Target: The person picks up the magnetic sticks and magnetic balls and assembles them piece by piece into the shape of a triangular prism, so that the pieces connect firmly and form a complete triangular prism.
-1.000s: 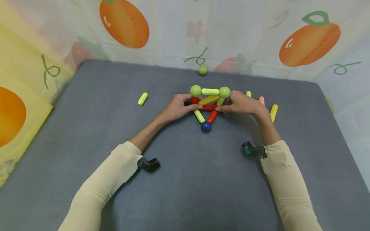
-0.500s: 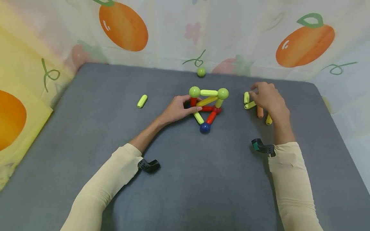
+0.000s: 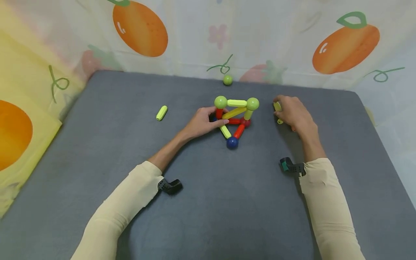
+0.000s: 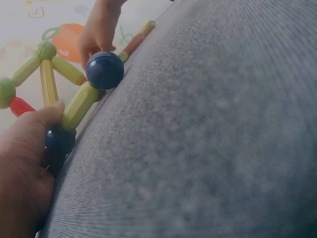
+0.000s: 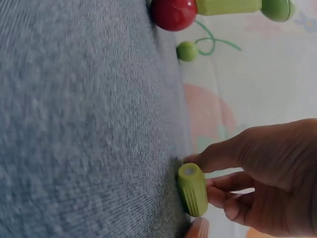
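A frame of magnetic sticks and balls (image 3: 236, 103) stands mid-table, with two green balls on top and a triangle of red and yellow-green sticks below. My left hand (image 3: 202, 122) holds its left corner, thumb and fingers about a blue ball (image 4: 60, 140). Another blue ball (image 3: 232, 142) marks the front corner, a red ball (image 3: 245, 122) the right one. To the right, my right hand (image 3: 295, 112) pinches a yellow-green magnetic stick (image 3: 277, 106) between thumb and finger. A second yellow-green stick (image 5: 192, 189) lies just beside those fingers, partly covered in the head view.
One loose yellow-green stick (image 3: 161, 113) lies left of the frame. A loose green ball (image 3: 227, 79) sits at the table's back edge, by the printed curtain (image 3: 195, 36). An orange stick (image 5: 198, 229) lies near my right hand, mostly hidden from above.
My right hand has let go of the frame's right corner, moved right to the loose sticks, and come down on a yellow-green one. My left hand stays at the left corner.
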`<state>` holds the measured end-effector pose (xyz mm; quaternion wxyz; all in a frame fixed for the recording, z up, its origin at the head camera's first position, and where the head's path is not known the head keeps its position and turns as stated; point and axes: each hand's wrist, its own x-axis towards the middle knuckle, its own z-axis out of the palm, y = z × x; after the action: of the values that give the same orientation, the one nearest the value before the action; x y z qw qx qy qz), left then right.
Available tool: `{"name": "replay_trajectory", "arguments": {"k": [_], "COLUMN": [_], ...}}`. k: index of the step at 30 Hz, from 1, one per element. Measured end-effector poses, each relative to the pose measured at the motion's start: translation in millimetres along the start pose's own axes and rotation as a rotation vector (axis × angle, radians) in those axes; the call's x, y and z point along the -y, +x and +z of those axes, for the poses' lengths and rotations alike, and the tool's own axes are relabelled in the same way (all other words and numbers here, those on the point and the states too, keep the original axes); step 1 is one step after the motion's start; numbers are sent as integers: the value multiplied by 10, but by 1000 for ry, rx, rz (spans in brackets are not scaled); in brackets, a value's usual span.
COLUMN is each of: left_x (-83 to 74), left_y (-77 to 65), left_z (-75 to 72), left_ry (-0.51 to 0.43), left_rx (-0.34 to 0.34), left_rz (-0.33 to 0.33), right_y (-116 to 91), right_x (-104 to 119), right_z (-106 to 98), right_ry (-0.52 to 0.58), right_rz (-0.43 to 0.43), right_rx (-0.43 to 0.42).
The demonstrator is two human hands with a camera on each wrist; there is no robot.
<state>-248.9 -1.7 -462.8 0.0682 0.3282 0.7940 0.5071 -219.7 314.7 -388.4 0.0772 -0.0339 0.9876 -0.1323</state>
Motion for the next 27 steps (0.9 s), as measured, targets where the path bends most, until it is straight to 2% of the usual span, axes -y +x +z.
{"name": "replay_trajectory", "arguments": {"k": [4, 11, 18, 25, 27], "left_x": [16, 24, 17, 14, 15], "left_y": [19, 8, 20, 14, 15], "left_z": [20, 7, 8, 16, 12], "left_ry": [14, 3, 20, 19, 15], "left_rx": [18, 0, 11, 1, -2], "left_rz": [19, 9, 22, 22, 22], "right_y": [-25, -148, -345, -527, -557], "right_x": [-24, 101, 254, 403, 461], "right_z": [-18, -286, -527, -660, -663], "right_ry": [77, 220, 327, 480, 489], "right_rz": [-13, -60, -115, -125, -180], "right_rx": [-46, 6, -10, 34, 77]}}
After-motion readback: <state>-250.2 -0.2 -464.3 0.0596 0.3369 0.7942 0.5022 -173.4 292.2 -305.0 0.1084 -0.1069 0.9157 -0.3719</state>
